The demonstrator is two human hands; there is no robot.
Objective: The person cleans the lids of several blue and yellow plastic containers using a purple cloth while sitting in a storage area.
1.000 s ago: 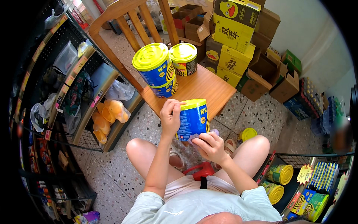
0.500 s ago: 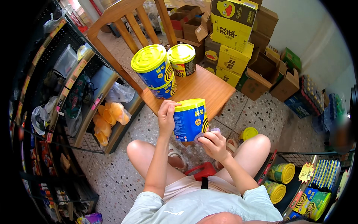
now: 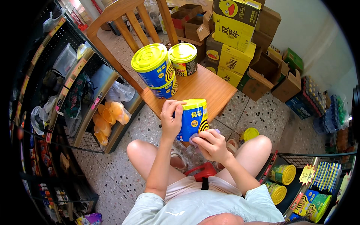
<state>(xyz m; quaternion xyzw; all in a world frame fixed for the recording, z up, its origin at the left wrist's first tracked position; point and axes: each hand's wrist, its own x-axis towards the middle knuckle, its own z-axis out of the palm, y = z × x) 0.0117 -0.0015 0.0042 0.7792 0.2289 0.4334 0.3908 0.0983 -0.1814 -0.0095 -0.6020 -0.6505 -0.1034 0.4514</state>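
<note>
Between my hands I hold a blue tub with a yellow-green lid, roughly upright in front of the chair seat. My left hand grips its upper left side, fingers over the lid's edge. In my right hand is a bunched purplish cloth, pressed against the tub's lower right side. On the wooden chair stand two stacked blue tubs with a yellow-green lid on top, and a single dark tub with a similar lid beside them.
Shelving with bags and orange slippers runs along the left. Yellow cartons and open brown boxes are stacked behind the chair. A red object lies between my legs. A yellow-lidded tub sits on the floor; more tubs fill the right shelf.
The held tub has turned a little, bringing its printed front further round to the left. My right hand and the cloth have shifted slightly left along its lower side.
</note>
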